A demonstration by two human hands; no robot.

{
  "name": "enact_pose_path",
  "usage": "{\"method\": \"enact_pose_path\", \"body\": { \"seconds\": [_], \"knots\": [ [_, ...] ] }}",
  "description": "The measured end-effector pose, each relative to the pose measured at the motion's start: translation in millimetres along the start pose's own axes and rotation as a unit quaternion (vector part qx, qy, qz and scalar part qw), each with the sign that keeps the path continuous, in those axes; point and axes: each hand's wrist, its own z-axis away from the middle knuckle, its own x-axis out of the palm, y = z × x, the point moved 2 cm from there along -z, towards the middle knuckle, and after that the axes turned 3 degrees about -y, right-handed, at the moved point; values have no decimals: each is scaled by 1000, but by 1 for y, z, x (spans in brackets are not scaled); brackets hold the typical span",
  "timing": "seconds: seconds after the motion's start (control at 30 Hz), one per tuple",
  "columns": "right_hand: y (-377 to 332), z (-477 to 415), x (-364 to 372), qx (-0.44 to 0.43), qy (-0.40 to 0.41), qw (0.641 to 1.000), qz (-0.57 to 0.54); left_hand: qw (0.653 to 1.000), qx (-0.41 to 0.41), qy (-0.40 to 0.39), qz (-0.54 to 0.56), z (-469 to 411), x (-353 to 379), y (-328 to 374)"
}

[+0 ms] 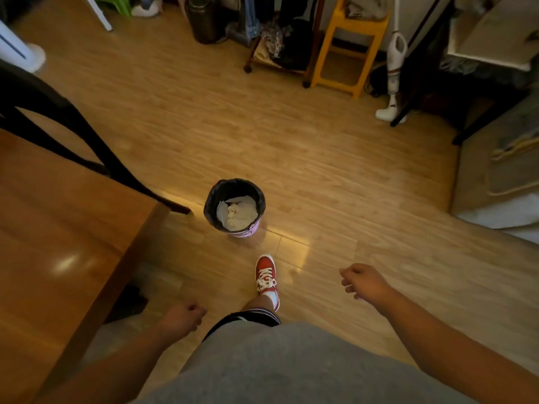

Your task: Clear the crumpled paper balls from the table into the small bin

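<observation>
Room: pale wood-laminate floor (291,141), dim warm light, clutter along the far wall.

Item 1. Brown wooden table (58,243), glossy top, at the left edge; only its near corner is in view, and no paper shows on that part.

Item 2. Small round bin with black liner and pink base (234,207), upright on the floor just beyond the table corner. White crumpled paper balls (236,215) lie inside (the count cannot be told).

Item 3. Left hand (182,317), low beside the table edge, fingers loosely curled, nothing in it.

Item 4. Right hand (361,279), out to the side above the floor, fingers loosely curled, nothing held.

Item 5. Red-and-white laced sneaker (267,277), on the floor, toe toward the bin, near it but apart.

Item 6. Black curved chair legs (96,147), behind the table.

Item 7. Yellow plastic stool (347,45) and white stick vacuum (393,68), by the far wall.
</observation>
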Motion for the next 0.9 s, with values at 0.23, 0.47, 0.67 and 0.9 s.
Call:
{"method": "enact_pose_path", "body": {
  "seconds": [0.23, 0.47, 0.67, 0.9],
  "knots": [
    [-30, -28, -83, 43, 59, 997, -13, 998, 60, -16, -27, -41, -64, 146],
    [-8, -60, -163, 129, 94, 986, -48, 993, 121, -7, -12, -79, -66, 321],
    [-15, -125, -241, 181, 79, 980, -39, 989, 135, -52, 31, -106, -45, 445],
    [-117, -207, -321, 109, 15, 991, 81, 993, 115, 0, -20, -125, -55, 484]
  ]
}}
